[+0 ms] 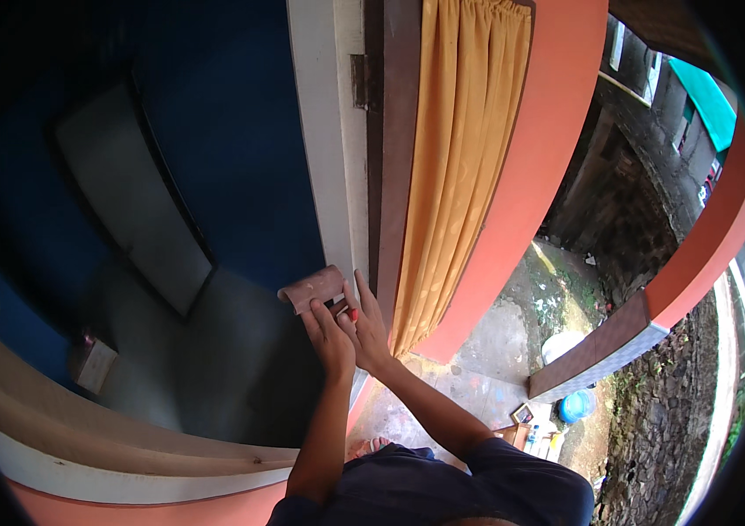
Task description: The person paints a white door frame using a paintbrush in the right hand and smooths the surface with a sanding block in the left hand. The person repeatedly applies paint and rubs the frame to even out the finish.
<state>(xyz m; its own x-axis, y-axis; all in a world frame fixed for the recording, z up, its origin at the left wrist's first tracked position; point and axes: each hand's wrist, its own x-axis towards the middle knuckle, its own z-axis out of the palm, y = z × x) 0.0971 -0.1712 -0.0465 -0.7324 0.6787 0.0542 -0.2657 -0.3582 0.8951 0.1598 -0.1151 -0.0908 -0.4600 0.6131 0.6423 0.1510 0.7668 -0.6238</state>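
In front of the white door frame, my left hand (331,340) is closed on the near edge of a curled, brownish-pink sheet (315,287) that looks like sandpaper. Its thumb and fingers press on the sheet's underside. Close beside it on the right is my right hand (371,333), with long fingers reaching up along the sheet's right end. A small dark thing with a red end (353,315) sits between its thumb and fingers; its kind cannot be made out. The fingers partly hide both things.
The white door frame (324,149) stands just beyond my hands. A yellow curtain (460,131) hangs beside it, next to a coral wall (556,105). Left, a dim blue room holds a small box (95,365). Lower right are a blue bucket (577,406) and a tiled pillar base (600,359).
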